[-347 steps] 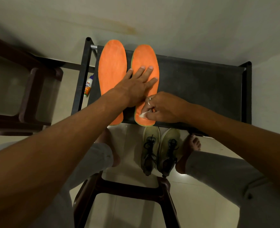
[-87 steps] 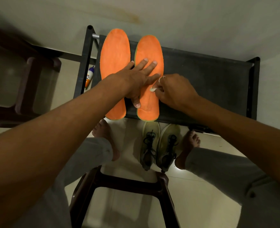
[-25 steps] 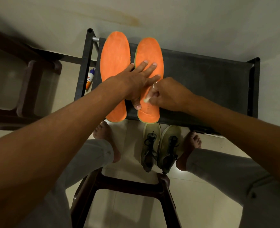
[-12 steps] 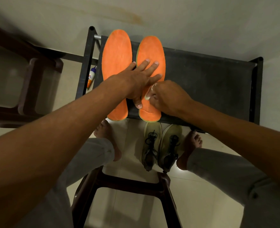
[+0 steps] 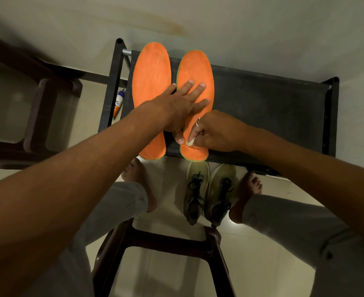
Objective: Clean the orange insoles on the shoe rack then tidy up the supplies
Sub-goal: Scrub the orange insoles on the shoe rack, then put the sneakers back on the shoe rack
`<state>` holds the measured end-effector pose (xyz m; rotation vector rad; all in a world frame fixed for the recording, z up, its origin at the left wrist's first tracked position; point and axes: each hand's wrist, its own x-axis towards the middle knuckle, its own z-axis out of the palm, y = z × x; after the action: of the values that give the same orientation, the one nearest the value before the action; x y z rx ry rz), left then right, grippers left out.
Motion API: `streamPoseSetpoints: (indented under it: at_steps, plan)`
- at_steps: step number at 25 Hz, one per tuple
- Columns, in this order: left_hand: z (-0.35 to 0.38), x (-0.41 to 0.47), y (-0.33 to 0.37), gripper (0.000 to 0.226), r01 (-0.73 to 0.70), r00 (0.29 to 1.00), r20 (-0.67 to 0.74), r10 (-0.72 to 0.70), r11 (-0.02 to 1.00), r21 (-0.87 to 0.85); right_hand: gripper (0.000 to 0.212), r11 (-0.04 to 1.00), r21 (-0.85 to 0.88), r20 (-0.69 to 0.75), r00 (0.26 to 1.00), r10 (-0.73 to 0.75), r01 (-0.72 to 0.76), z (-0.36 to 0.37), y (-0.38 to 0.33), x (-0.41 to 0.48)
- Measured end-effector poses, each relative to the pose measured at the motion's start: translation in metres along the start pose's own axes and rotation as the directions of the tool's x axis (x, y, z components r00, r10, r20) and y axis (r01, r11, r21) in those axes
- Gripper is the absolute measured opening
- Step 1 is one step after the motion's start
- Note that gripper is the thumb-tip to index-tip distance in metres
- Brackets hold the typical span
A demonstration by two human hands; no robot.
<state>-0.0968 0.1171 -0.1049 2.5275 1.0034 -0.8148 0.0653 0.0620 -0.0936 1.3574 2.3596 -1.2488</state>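
Your left hand (image 5: 183,106) lies flat on the right-hand orange insole (image 5: 196,67), upper centre on the black fabric shoe rack (image 5: 262,108). Your right hand (image 5: 217,133) pinches a small white pad (image 5: 190,142) at its heel. Ease that pressure and rubbing may drag the overhanging insole off.

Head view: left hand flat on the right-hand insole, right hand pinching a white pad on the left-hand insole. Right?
No. Head view shows the right hand pinching the white pad on the right-hand insole too, near its heel; the left hand lies flat on it, as stated.
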Motion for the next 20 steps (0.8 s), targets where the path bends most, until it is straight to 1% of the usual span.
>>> streamPoseSetpoints:
  at_steps: [2, 3, 4, 6, 8, 10, 12, 13, 15, 17, 20]
  plan:
    - [-0.004, -0.002, 0.001, 0.132, 0.001, 1.0, 0.009, -0.001, 1.0, -0.006, 0.016, 0.989, 0.131, 0.137, 0.989, 0.057, -0.075, -0.009, 0.0, 0.003]
    - [-0.005, -0.004, 0.001, 0.132, 0.004, 1.0, 0.009, -0.004, 1.0, -0.013, 0.015, 0.978, 0.18, 0.168, 0.983, 0.08, -0.11, -0.014, 0.0, 0.005]
    - [-0.008, -0.007, 0.002, 0.132, 0.004, 1.0, -0.003, -0.004, 1.0, -0.019, 0.014, 0.97, 0.207, 0.154, 0.983, 0.098, -0.129, -0.02, 0.0, 0.006]
    - [-0.012, -0.014, 0.002, 0.128, 0.0, 1.0, -0.031, -0.001, 0.999, -0.035, 0.012, 0.951, 0.272, 0.057, 0.989, 0.136, -0.147, -0.033, -0.003, 0.007]
    - [-0.017, -0.025, 0.0, 0.115, -0.007, 0.998, -0.059, 0.004, 0.999, -0.051, 0.01, 0.914, 0.383, -0.031, 0.987, 0.155, -0.131, -0.042, -0.008, 0.002]
    - [-0.023, -0.043, -0.004, 0.097, 0.017, 0.994, -0.103, -0.028, 0.994, -0.104, 0.011, 0.885, 0.458, -0.096, 0.985, 0.146, -0.087, -0.042, -0.015, -0.004]
    - [-0.027, -0.062, -0.008, 0.083, 0.068, 0.985, -0.145, -0.095, 0.98, -0.185, 0.014, 0.867, 0.495, -0.148, 0.979, 0.143, -0.052, -0.036, -0.024, -0.009]
    - [-0.029, -0.072, -0.009, 0.079, 0.101, 0.98, -0.147, -0.138, 0.967, -0.235, 0.014, 0.858, 0.512, -0.169, 0.973, 0.157, -0.049, -0.032, -0.03, -0.011]
    - [-0.03, -0.092, -0.011, 0.076, 0.18, 0.964, -0.123, -0.235, 0.921, -0.347, 0.015, 0.832, 0.552, -0.198, 0.961, 0.193, -0.054, -0.024, -0.047, -0.012]
    - [-0.027, -0.112, -0.013, 0.071, 0.245, 0.94, -0.125, -0.318, 0.882, -0.403, 0.013, 0.817, 0.572, -0.204, 0.953, 0.222, -0.068, -0.019, -0.069, -0.011]
    - [-0.02, -0.144, -0.015, 0.065, 0.328, 0.887, -0.145, -0.438, 0.821, -0.468, 0.011, 0.811, 0.585, -0.229, 0.954, 0.192, -0.023, -0.014, -0.105, -0.008]
